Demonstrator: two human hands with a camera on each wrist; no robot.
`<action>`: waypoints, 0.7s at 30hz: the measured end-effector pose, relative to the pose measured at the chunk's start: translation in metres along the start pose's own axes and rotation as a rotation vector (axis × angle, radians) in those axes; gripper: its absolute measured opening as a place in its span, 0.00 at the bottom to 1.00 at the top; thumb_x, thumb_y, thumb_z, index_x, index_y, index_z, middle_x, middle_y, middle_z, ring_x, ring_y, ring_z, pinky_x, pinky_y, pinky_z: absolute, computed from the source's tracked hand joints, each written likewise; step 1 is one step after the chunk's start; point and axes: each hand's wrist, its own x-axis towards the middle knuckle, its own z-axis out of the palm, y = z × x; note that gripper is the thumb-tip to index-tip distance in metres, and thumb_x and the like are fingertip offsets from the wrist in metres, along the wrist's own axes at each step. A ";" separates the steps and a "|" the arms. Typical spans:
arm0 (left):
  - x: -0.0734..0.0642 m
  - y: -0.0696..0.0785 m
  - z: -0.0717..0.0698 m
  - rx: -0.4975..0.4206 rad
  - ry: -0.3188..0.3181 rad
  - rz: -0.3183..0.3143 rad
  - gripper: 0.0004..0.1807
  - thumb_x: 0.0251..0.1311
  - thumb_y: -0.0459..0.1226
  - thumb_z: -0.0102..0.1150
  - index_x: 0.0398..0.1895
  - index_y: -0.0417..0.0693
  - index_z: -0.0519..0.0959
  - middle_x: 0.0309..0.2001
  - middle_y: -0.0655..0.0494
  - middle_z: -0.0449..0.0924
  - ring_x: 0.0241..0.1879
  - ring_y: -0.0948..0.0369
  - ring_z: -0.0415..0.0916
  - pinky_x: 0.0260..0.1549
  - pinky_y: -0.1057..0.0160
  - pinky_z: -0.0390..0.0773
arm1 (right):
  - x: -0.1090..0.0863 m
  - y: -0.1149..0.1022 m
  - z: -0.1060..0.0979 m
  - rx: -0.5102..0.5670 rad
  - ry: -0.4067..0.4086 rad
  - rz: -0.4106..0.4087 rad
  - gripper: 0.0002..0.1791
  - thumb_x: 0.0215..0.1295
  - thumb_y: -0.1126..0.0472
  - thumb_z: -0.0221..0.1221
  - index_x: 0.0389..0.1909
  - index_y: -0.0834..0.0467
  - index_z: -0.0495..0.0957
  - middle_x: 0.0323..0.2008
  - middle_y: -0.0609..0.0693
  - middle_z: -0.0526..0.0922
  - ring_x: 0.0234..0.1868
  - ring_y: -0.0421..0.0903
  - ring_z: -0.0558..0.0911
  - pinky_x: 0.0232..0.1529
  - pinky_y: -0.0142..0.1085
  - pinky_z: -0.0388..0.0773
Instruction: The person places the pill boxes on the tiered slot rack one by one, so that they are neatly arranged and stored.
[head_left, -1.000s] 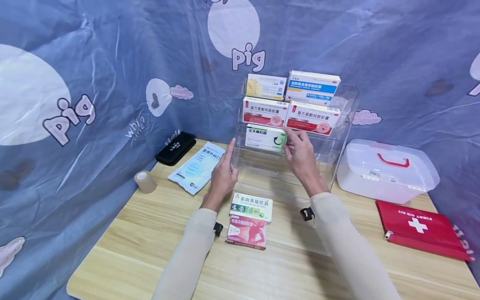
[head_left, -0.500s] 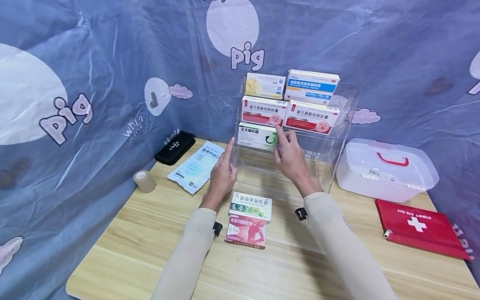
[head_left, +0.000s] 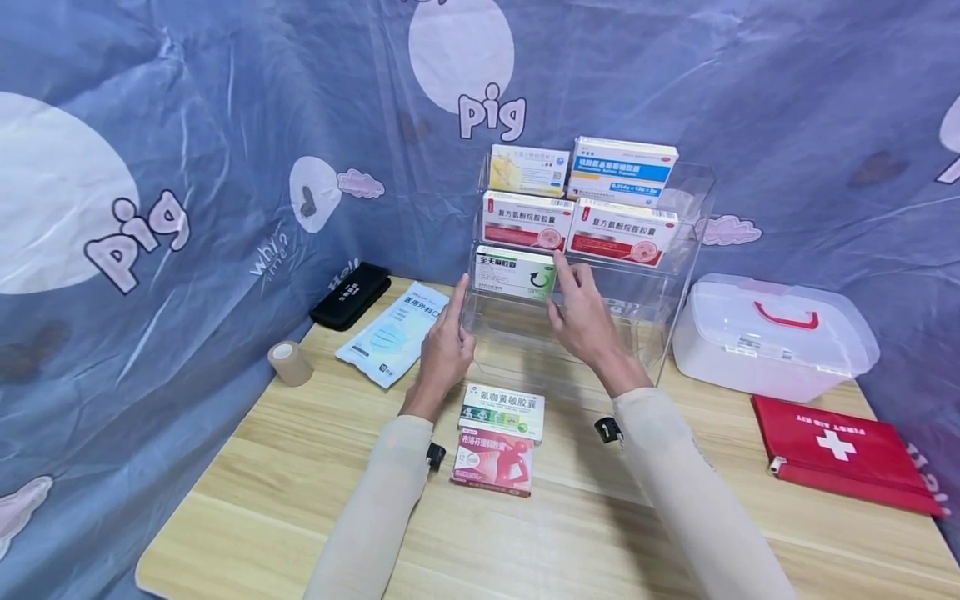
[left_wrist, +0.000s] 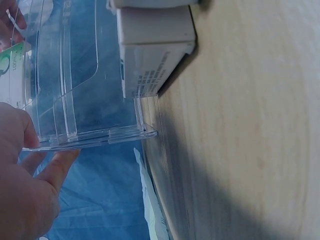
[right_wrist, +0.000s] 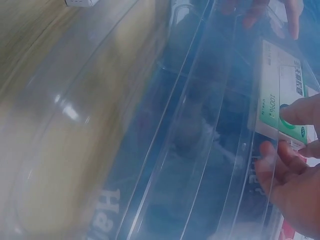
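Note:
A white-and-green medicine box [head_left: 513, 273] stands in the third tier of a clear acrylic display rack [head_left: 592, 321], at its left side. My right hand [head_left: 588, 321] holds the box's right end, its index fingertip at the upper corner. In the right wrist view, one fingertip [right_wrist: 295, 111] overlaps the box's green face and the other fingers curl by its end. My left hand [head_left: 447, 346] grips the rack's left side edge; the left wrist view shows the side panel between the digits. Two red-and-white boxes [head_left: 527, 222] fill the tier above, under a yellow box [head_left: 528, 170] and a blue-and-white box [head_left: 622, 172].
A white-and-green box [head_left: 501, 412] and a pink box [head_left: 492, 461] lie before the rack. Leftward are a mask packet [head_left: 393, 333], a black case [head_left: 351, 296] and a tan tape roll [head_left: 290, 364]. Rightward are a clear lidded box [head_left: 772, 337] and a red first aid pouch [head_left: 847, 454].
The white-and-green box in the rack has slid left to the tier's left side, and my right hand has moved left with it. My left hand has stayed at the rack's edge.

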 end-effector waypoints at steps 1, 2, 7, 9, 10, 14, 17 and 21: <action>0.000 0.000 0.000 0.001 -0.001 0.000 0.55 0.62 0.19 0.53 0.89 0.65 0.50 0.82 0.46 0.67 0.50 0.43 0.82 0.35 0.50 0.83 | -0.001 0.000 -0.001 0.001 -0.003 0.000 0.43 0.76 0.66 0.58 0.88 0.55 0.52 0.65 0.66 0.71 0.49 0.60 0.81 0.52 0.55 0.83; -0.001 0.000 -0.001 0.001 -0.001 0.000 0.55 0.62 0.19 0.53 0.89 0.65 0.50 0.82 0.46 0.67 0.52 0.43 0.82 0.36 0.50 0.83 | -0.001 0.000 -0.001 0.002 -0.005 0.001 0.43 0.76 0.66 0.58 0.88 0.55 0.51 0.65 0.66 0.71 0.49 0.60 0.80 0.52 0.55 0.83; -0.001 0.001 -0.002 0.004 0.001 0.002 0.55 0.63 0.19 0.53 0.89 0.66 0.50 0.82 0.45 0.67 0.54 0.43 0.82 0.37 0.48 0.83 | -0.005 0.001 -0.004 0.010 -0.005 -0.002 0.45 0.75 0.68 0.60 0.88 0.56 0.51 0.63 0.68 0.72 0.54 0.62 0.79 0.58 0.57 0.81; -0.001 0.001 -0.002 0.002 0.001 0.003 0.55 0.63 0.19 0.53 0.89 0.65 0.50 0.81 0.45 0.68 0.54 0.43 0.83 0.37 0.48 0.84 | -0.007 0.002 -0.004 0.013 0.002 -0.007 0.45 0.74 0.68 0.61 0.87 0.56 0.52 0.63 0.68 0.72 0.56 0.64 0.79 0.60 0.59 0.79; -0.001 0.001 -0.002 -0.001 0.001 0.003 0.55 0.63 0.19 0.53 0.89 0.65 0.50 0.81 0.44 0.68 0.54 0.43 0.83 0.38 0.47 0.84 | -0.008 0.002 -0.005 0.012 0.007 -0.011 0.45 0.74 0.68 0.61 0.87 0.56 0.53 0.63 0.68 0.72 0.57 0.64 0.79 0.61 0.59 0.79; -0.002 0.001 -0.001 -0.002 0.002 0.006 0.55 0.63 0.19 0.54 0.89 0.65 0.50 0.79 0.42 0.71 0.53 0.42 0.83 0.39 0.46 0.85 | -0.015 0.004 -0.007 0.033 0.033 -0.005 0.43 0.73 0.68 0.62 0.86 0.57 0.56 0.63 0.68 0.72 0.58 0.64 0.78 0.59 0.60 0.78; -0.002 0.000 -0.001 0.005 0.007 0.009 0.55 0.62 0.19 0.55 0.89 0.65 0.51 0.76 0.40 0.74 0.49 0.42 0.84 0.37 0.47 0.85 | -0.021 0.001 -0.011 0.066 0.056 0.003 0.41 0.73 0.66 0.63 0.84 0.57 0.59 0.64 0.68 0.72 0.60 0.65 0.77 0.59 0.61 0.78; -0.002 0.000 -0.002 0.005 0.009 0.009 0.56 0.62 0.19 0.55 0.89 0.66 0.50 0.75 0.40 0.74 0.46 0.43 0.83 0.35 0.48 0.84 | -0.030 -0.006 -0.017 0.083 0.091 -0.018 0.38 0.74 0.63 0.64 0.82 0.58 0.62 0.65 0.67 0.73 0.63 0.65 0.77 0.61 0.62 0.77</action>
